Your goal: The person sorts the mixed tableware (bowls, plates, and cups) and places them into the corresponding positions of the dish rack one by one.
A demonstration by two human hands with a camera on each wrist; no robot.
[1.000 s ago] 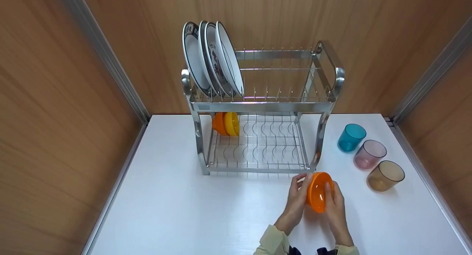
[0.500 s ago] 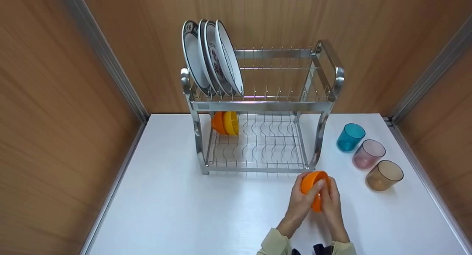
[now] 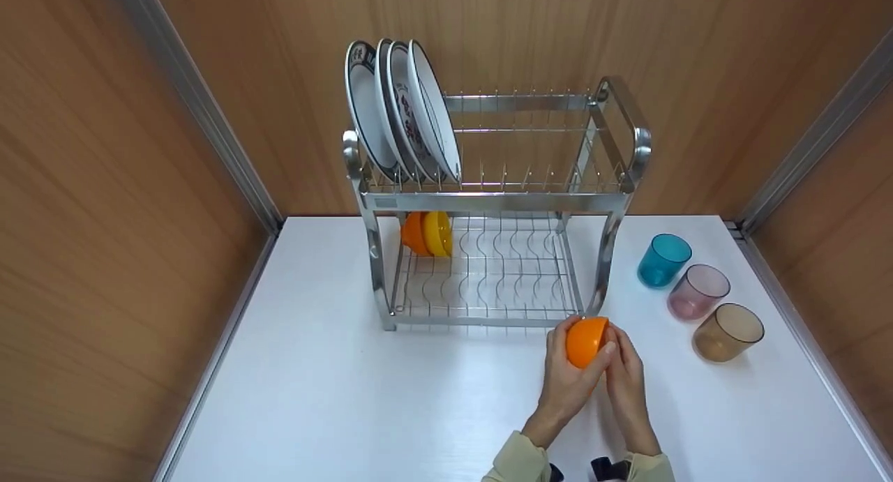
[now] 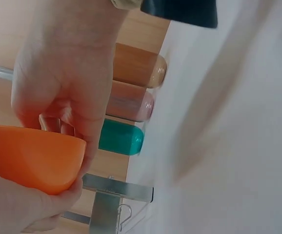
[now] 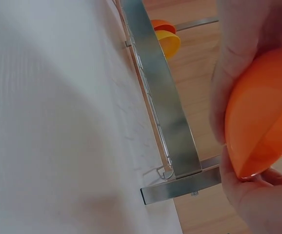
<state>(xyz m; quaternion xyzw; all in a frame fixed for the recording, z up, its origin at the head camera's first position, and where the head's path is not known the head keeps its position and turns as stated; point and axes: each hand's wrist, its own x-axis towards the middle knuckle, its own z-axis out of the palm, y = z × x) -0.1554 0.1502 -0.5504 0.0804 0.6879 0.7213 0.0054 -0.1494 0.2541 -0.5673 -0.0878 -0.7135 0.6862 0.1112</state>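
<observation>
A small orange bowl (image 3: 584,341) is between both hands above the tabletop, at the front right corner of the dish rack (image 3: 488,201). My left hand (image 3: 565,384) holds its left side, with the thumb reaching across toward the right hand. On the bowl's right side, my right hand (image 3: 628,391) grips the rim. The bowl stands tilted, its outside facing left and its opening turned to the right. The left wrist view shows the bowl (image 4: 38,158) between both hands; in the right wrist view the fingers partly cover the bowl (image 5: 263,112).
An orange bowl (image 3: 414,234) and a yellow bowl (image 3: 438,234) stand on edge in the lower rack, at left. Several plates (image 3: 432,112) stand in the upper tier's left end. Teal (image 3: 664,260), pink (image 3: 699,292) and amber (image 3: 729,332) cups stand right of the rack.
The orange bowl has turned: its opening showed earlier, and now its outside faces the head camera. It has moved slightly left and toward the rack. My left thumb has come over its near side.
</observation>
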